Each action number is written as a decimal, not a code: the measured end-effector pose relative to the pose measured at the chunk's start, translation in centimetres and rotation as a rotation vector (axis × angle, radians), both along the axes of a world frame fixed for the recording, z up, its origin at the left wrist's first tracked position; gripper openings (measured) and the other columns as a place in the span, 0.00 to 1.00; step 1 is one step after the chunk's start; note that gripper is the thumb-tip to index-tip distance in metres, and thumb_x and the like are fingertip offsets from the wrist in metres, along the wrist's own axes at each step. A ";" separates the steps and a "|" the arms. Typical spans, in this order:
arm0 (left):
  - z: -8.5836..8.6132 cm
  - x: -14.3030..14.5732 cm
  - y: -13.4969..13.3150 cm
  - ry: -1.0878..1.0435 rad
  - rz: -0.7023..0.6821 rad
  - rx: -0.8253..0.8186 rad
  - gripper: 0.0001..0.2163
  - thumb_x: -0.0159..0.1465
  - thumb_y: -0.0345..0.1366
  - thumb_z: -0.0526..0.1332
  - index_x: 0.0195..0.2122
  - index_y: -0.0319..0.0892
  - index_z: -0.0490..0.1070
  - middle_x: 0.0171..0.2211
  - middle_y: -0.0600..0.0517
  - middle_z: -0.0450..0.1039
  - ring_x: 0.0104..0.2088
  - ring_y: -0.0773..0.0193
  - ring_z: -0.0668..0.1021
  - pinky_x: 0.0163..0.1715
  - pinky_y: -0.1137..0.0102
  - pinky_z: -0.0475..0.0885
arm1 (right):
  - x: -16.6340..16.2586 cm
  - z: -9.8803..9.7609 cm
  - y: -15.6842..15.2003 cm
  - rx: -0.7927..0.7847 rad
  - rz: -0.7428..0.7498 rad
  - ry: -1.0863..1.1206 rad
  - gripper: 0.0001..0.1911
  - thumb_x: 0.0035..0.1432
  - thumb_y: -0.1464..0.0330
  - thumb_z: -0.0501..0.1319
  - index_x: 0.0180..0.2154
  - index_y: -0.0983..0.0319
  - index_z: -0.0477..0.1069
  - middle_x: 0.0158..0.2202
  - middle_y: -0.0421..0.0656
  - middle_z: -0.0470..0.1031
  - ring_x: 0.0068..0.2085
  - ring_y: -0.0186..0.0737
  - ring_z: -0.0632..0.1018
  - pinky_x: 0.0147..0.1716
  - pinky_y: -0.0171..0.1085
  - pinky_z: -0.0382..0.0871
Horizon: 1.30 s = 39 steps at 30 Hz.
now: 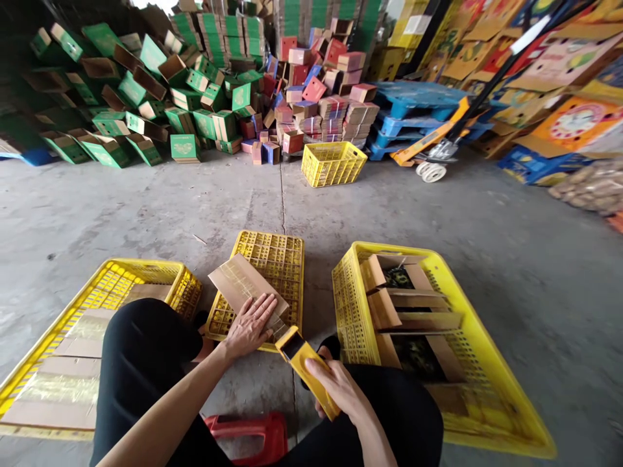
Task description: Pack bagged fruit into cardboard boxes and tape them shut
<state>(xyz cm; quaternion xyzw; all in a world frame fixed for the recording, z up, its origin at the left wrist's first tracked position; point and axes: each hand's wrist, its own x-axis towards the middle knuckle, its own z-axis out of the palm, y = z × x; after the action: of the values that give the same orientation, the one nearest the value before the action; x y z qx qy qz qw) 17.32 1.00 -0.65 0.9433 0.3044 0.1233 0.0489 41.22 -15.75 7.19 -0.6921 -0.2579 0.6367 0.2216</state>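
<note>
My left hand (249, 327) lies flat, fingers stretched out, on a small closed cardboard box (237, 277). That box rests at an angle on an upturned yellow plastic crate (287, 269). My right hand (343, 389) is wrapped round a yellow tape dispenser (316, 376), whose front end is at the box's near right edge. A strip of clear tape (276, 324) runs between the box and the dispenser. To the right, a yellow crate (487, 324) holds several open cardboard boxes (413, 319) with dark contents. Taped boxes (65, 383) lie in the left yellow crate (117, 275).
A red plastic object (272, 434) lies on the floor between my legs. Farther off stand another yellow crate (333, 167), blue pallets (413, 100) and a pallet jack (433, 146). Green cartons (185, 148) and red cartons (293, 141) are heaped at the back.
</note>
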 end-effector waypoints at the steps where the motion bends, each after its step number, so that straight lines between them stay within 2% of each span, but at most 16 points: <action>1: 0.0 0.0 0.0 -0.005 0.002 -0.001 0.37 0.75 0.45 0.54 0.80 0.44 0.38 0.77 0.46 0.53 0.75 0.48 0.60 0.74 0.53 0.50 | 0.2 -0.1 -0.3 -0.014 -0.019 -0.007 0.23 0.68 0.44 0.58 0.42 0.57 0.68 0.22 0.41 0.76 0.21 0.43 0.79 0.19 0.35 0.72; 7: -0.1 -0.1 0.0 0.002 0.000 -0.026 0.40 0.72 0.44 0.57 0.80 0.44 0.37 0.77 0.46 0.51 0.76 0.48 0.58 0.74 0.53 0.49 | 0.3 -0.6 -0.7 0.009 -0.013 -0.034 0.23 0.67 0.45 0.61 0.41 0.58 0.69 0.26 0.42 0.76 0.22 0.43 0.81 0.20 0.36 0.74; 12: -0.3 -0.3 0.2 0.052 -0.009 -0.063 0.46 0.67 0.45 0.61 0.80 0.44 0.36 0.78 0.45 0.48 0.77 0.47 0.54 0.74 0.51 0.47 | 0.5 -1.2 -0.5 0.011 0.083 -0.063 0.25 0.67 0.43 0.58 0.39 0.59 0.68 0.23 0.39 0.74 0.21 0.41 0.80 0.19 0.32 0.71; 16: -0.4 -0.4 0.2 0.054 -0.017 -0.060 0.47 0.66 0.44 0.62 0.80 0.44 0.36 0.78 0.45 0.49 0.77 0.47 0.54 0.74 0.51 0.46 | 0.3 -1.4 0.0 -0.017 0.073 -0.121 0.23 0.67 0.45 0.60 0.37 0.58 0.67 0.22 0.41 0.75 0.22 0.42 0.80 0.20 0.33 0.73; 20: -0.3 -0.4 0.1 0.031 -0.023 -0.045 0.47 0.66 0.44 0.61 0.80 0.44 0.36 0.78 0.45 0.50 0.77 0.46 0.55 0.74 0.52 0.48 | -0.4 -1.1 1.0 -0.050 0.055 -0.157 0.20 0.71 0.51 0.57 0.34 0.58 0.67 0.20 0.43 0.75 0.20 0.41 0.79 0.20 0.34 0.74; 25: 0.0 -0.4 0.0 0.014 -0.024 -0.040 0.47 0.65 0.44 0.61 0.80 0.43 0.37 0.77 0.44 0.52 0.76 0.44 0.58 0.73 0.52 0.49 | -1.0 -0.3 2.6 -0.076 0.078 -0.138 0.20 0.72 0.52 0.57 0.32 0.59 0.68 0.19 0.45 0.75 0.21 0.43 0.79 0.18 0.34 0.74; 32: -0.2 -0.5 0.1 -0.025 -0.033 -0.032 0.43 0.67 0.42 0.59 0.80 0.43 0.40 0.77 0.45 0.52 0.75 0.45 0.59 0.73 0.54 0.48 | -2.3 1.0 4.3 -0.044 0.039 -0.117 0.19 0.72 0.55 0.59 0.31 0.59 0.68 0.19 0.44 0.73 0.26 0.50 0.83 0.28 0.45 0.82; 35: -0.6 -0.5 0.3 -0.023 -0.038 -0.028 0.42 0.68 0.41 0.58 0.80 0.43 0.40 0.77 0.46 0.52 0.75 0.47 0.60 0.73 0.55 0.47 | -2.6 0.6 4.6 -0.023 0.015 -0.105 0.20 0.71 0.53 0.59 0.30 0.59 0.68 0.19 0.47 0.73 0.27 0.53 0.84 0.29 0.48 0.82; 39: -1.2 -0.5 0.4 0.001 -0.037 -0.032 0.40 0.69 0.41 0.57 0.80 0.44 0.42 0.77 0.47 0.51 0.76 0.48 0.58 0.74 0.55 0.46 | -3.0 -0.8 4.7 -0.012 0.002 -0.126 0.24 0.68 0.47 0.61 0.30 0.58 0.68 0.20 0.46 0.73 0.27 0.51 0.83 0.25 0.45 0.80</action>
<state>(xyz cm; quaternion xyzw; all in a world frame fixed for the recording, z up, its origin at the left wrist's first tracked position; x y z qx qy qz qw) 16.80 1.44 -1.89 0.9479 0.2887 0.1169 0.0662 38.19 -11.09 6.41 -0.7319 -0.2683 0.5935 0.2002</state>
